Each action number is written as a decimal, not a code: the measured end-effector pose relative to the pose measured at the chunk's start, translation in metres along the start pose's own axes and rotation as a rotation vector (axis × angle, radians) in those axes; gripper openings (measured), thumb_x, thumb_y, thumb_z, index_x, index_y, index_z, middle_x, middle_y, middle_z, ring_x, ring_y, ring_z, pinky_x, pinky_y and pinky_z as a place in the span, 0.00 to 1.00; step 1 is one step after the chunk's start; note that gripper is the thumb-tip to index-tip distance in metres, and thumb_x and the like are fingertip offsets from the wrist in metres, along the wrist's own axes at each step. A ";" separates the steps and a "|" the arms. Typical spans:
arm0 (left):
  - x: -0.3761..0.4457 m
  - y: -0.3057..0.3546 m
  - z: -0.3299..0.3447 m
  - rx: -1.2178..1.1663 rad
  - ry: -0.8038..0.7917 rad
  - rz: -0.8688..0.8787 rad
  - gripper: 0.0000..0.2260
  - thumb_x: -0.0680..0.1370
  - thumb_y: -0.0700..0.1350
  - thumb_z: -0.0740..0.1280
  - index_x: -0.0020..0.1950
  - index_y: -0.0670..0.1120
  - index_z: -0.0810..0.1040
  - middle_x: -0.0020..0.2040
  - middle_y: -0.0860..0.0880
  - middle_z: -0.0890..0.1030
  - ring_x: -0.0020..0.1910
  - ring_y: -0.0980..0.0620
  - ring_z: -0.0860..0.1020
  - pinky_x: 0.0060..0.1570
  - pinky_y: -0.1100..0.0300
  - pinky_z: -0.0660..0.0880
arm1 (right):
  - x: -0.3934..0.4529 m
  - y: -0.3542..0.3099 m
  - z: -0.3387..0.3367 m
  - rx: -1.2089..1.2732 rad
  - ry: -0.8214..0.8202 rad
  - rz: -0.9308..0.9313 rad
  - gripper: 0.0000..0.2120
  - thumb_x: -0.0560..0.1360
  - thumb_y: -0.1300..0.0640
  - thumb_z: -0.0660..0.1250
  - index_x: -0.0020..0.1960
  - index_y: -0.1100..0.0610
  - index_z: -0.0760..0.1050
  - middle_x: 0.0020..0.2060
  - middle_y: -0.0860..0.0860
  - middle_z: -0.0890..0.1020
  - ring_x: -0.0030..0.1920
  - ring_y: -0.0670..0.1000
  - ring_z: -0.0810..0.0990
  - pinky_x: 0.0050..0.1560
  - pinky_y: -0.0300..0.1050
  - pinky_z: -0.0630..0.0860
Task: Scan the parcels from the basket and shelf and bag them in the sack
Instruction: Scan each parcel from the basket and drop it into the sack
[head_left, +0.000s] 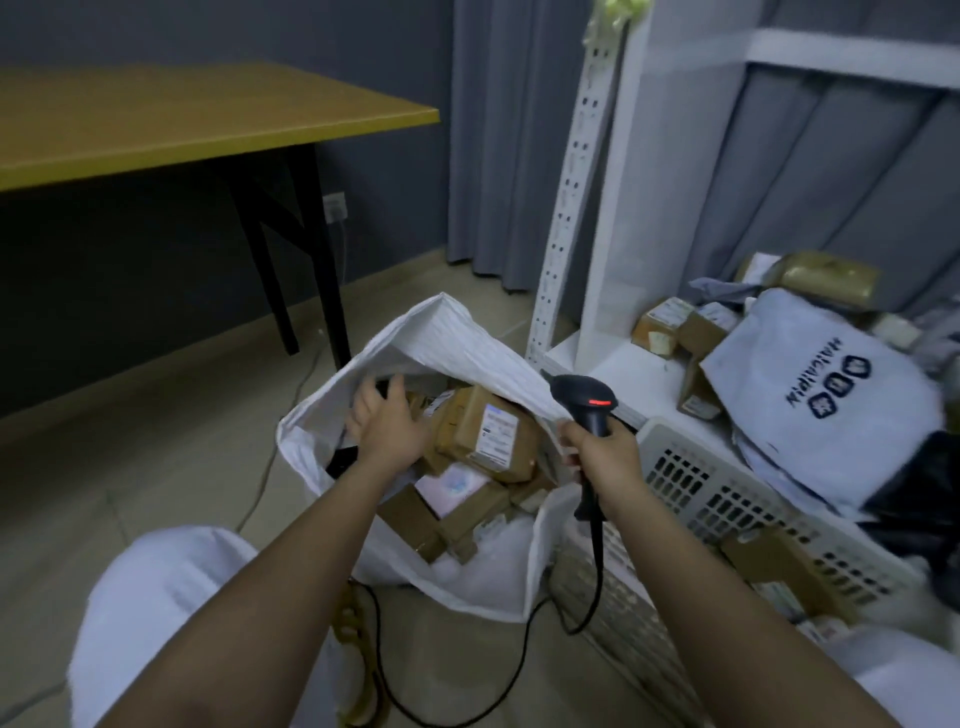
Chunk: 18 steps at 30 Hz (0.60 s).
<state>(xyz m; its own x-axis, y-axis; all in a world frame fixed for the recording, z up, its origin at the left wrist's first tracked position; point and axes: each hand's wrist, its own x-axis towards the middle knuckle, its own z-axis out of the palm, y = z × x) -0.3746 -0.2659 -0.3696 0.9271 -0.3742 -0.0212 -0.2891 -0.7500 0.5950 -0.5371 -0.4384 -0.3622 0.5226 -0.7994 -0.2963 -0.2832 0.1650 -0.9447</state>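
Far left, the yellow desk (156, 119) stands back against the dark wall, well apart from the work. Centre now: the white sack (457, 343) gapes open on the floor, brown cardboard parcels (485, 434) heaped inside it. The left hand (387, 421) reaches into the mouth with fingers spread and loose, gripping nothing I can make out. Just beside it, the right hand (597, 447) is wrapped firmly round the handle of the black scanner (589, 410), red light glowing, cable trailing down to the floor; it seems to pinch the sack's rim too, though that is hard to confirm. Right of that, the white slotted basket (727, 493) holds more boxes, and the white shelf (613, 369) carries small cartons and a soft printed mailer bag (826, 405).

Handling, by my read: the cartons look stiff and light, best taken across their flat sides; the mailer is floppy and likely slick, so gather it by an edge. The sack is limp woven stuff and needs its rim held up.

Hidden: the sack's bottom, the basket's far end cut off at right, labels too blurred to read.
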 end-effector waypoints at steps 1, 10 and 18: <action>-0.015 0.013 0.004 -0.020 -0.030 0.026 0.26 0.77 0.47 0.62 0.75 0.50 0.59 0.76 0.42 0.52 0.75 0.39 0.52 0.73 0.43 0.52 | -0.009 -0.003 -0.014 0.021 0.008 -0.011 0.08 0.74 0.57 0.72 0.50 0.58 0.76 0.37 0.56 0.80 0.31 0.51 0.76 0.28 0.40 0.71; -0.126 0.113 0.042 0.011 -0.242 0.271 0.21 0.79 0.47 0.60 0.72 0.51 0.66 0.76 0.43 0.57 0.75 0.42 0.54 0.72 0.51 0.56 | -0.076 0.000 -0.146 0.041 0.133 -0.092 0.07 0.74 0.58 0.71 0.49 0.58 0.75 0.35 0.53 0.80 0.29 0.49 0.76 0.30 0.42 0.71; -0.146 0.177 0.132 0.102 -0.551 0.474 0.21 0.79 0.48 0.62 0.72 0.50 0.67 0.74 0.42 0.60 0.74 0.41 0.57 0.69 0.52 0.58 | -0.101 0.047 -0.251 -0.065 0.380 -0.032 0.07 0.73 0.58 0.70 0.49 0.56 0.74 0.37 0.55 0.77 0.36 0.55 0.76 0.38 0.48 0.71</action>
<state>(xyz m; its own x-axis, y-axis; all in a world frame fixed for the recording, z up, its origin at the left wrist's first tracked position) -0.5929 -0.4160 -0.3677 0.4505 -0.8707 -0.1972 -0.6748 -0.4767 0.5635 -0.8052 -0.4954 -0.3415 0.1998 -0.9627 -0.1822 -0.3283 0.1094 -0.9382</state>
